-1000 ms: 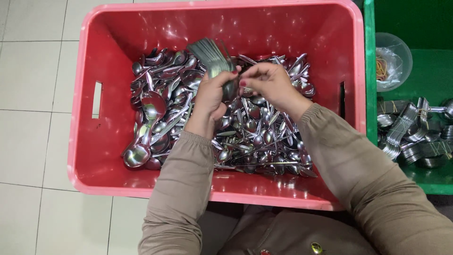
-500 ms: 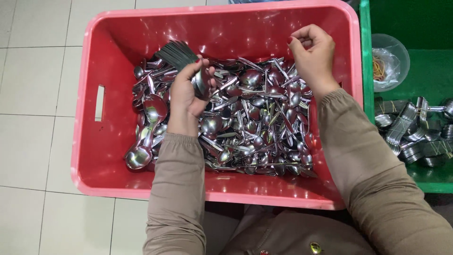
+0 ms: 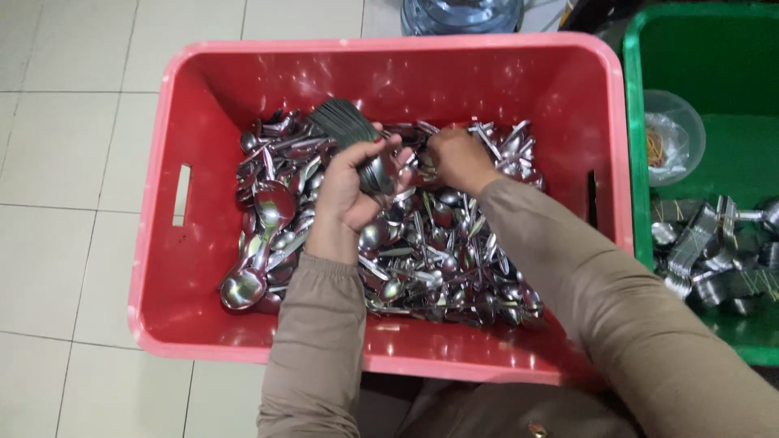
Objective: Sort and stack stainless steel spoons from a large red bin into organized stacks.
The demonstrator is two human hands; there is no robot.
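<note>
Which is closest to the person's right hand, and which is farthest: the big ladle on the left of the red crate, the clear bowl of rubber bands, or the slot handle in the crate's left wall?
From the right hand in the head view:
1. Shiny metal ladle, lower left in the red plastic crate, and clear plastic bowl of rubber bands, right, in the green crate: too close to call.
2. Slot handle, left wall: farthest.

both arms reach forward in tan sleeves, bent at the elbows. the left hand [image 3: 350, 188] is raised, its fingers curled tight in a grip, thumb uppermost. the right hand [image 3: 456, 158] points down just beside it, fingers seemingly pinched together, knuckles up.
</note>
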